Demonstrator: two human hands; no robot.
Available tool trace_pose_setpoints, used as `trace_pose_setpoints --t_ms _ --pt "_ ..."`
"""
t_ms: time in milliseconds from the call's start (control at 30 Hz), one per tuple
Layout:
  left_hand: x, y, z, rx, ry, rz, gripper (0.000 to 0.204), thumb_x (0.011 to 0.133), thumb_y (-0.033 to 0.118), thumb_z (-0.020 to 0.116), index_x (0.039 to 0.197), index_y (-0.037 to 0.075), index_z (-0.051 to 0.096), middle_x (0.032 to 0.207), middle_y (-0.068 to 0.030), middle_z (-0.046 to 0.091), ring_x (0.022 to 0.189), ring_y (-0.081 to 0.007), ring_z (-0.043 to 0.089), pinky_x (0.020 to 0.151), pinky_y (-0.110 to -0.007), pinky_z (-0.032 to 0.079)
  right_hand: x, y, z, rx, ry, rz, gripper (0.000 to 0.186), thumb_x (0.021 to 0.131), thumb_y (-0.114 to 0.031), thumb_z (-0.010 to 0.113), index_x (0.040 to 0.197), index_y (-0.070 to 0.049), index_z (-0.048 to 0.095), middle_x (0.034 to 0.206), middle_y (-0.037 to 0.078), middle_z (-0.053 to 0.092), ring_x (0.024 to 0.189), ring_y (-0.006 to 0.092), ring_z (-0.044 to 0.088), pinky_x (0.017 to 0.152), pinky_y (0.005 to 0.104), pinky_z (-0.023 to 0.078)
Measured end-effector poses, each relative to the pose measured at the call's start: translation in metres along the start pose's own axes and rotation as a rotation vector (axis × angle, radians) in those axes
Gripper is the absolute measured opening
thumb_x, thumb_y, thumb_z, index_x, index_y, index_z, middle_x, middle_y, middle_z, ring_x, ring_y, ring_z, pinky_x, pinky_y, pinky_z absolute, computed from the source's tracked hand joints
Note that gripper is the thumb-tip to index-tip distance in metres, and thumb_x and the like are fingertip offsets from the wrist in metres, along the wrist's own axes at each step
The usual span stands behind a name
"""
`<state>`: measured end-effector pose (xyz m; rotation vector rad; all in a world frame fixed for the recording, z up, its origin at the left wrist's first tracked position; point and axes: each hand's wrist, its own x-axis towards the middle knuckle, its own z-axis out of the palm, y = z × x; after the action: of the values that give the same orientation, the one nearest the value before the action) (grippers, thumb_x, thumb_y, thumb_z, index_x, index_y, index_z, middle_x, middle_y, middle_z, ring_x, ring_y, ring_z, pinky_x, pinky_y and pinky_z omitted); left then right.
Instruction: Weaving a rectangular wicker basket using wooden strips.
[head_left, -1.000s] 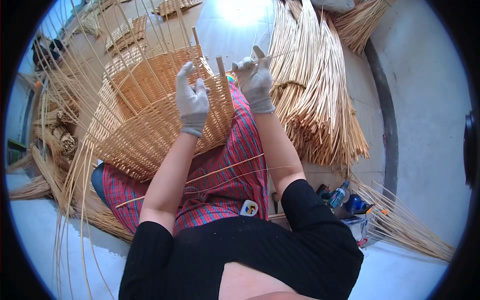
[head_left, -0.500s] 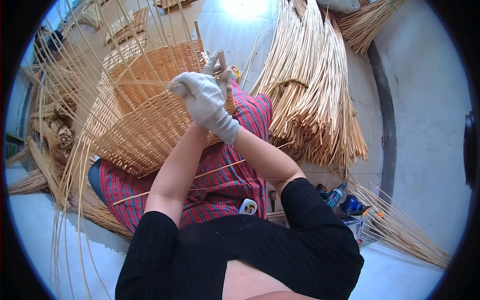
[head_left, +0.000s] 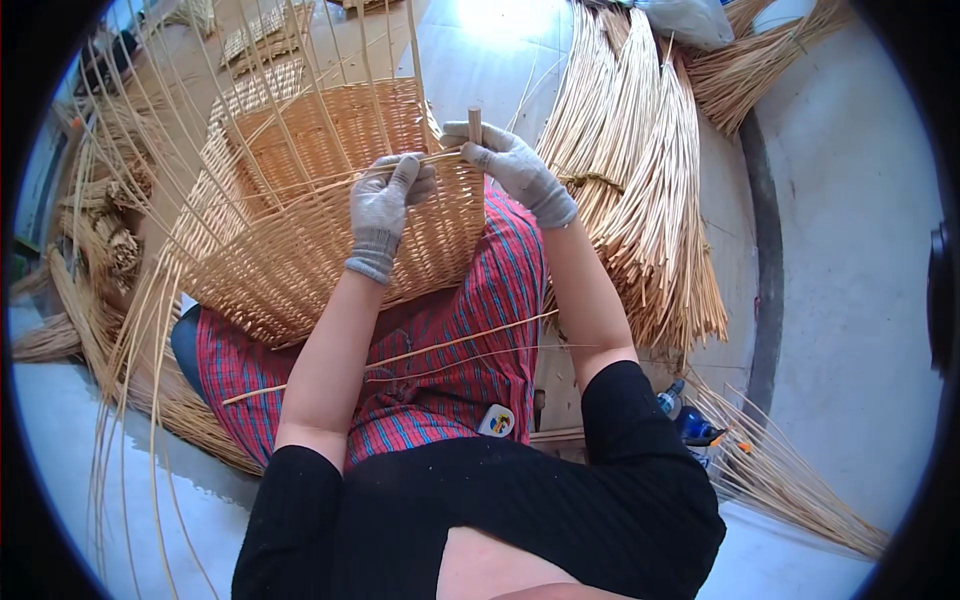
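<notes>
A half-woven wicker basket (head_left: pixel 300 230) lies tilted on my lap, over red striped trousers (head_left: pixel 440 330), with long upright stakes fanning out from its rim. My left hand (head_left: pixel 385 205), in a grey glove, presses on the basket's top edge and pinches a thin weaving strand (head_left: pixel 300 183) that runs leftward. My gloved right hand (head_left: pixel 505 165) grips the same strand at the corner, beside a thick wooden corner post (head_left: pixel 474 124).
A big bundle of straw-coloured willow rods (head_left: pixel 630 200) lies on the floor to my right. Loose rods (head_left: pixel 420 350) cross my lap. More rods and woven panels (head_left: pixel 250 50) lie at the left and back. A blue bottle and small tools (head_left: pixel 690 420) sit by my right hip.
My right hand had crossed left over the left hand half a second ago; now it is back at the corner post on the right, and the left hand sits on the rim.
</notes>
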<state>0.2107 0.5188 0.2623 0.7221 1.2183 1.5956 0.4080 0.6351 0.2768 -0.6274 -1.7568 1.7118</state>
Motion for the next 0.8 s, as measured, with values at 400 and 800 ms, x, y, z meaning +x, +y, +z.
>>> trace_pose_setpoints --t_ms 400,800 --pt "0.007 0.021 0.020 0.183 0.056 0.241 0.011 0.099 0.003 0.074 0.110 0.004 0.071 0.096 -0.0037 0.075 0.085 -0.0128 0.072 0.078 -0.027 0.061 0.003 -0.003 -0.002 -0.036 0.006 0.044 0.046 0.101 -0.029 0.076 0.135 0.000 0.068 0.123 0.005 0.073 0.116 0.0147 0.064 0.106 0.0329 0.049" --pt "0.044 0.078 0.082 1.394 0.101 0.538 0.082 0.099 0.027 0.072 0.167 0.012 0.029 0.084 -0.0185 0.074 0.076 -0.0382 0.074 0.067 -0.050 0.057 0.009 0.030 0.049 -0.270 0.599 -0.081 0.020 0.104 -0.009 0.066 0.122 -0.001 0.070 0.098 0.006 0.074 0.088 0.0112 0.066 0.082 0.0309 0.055"
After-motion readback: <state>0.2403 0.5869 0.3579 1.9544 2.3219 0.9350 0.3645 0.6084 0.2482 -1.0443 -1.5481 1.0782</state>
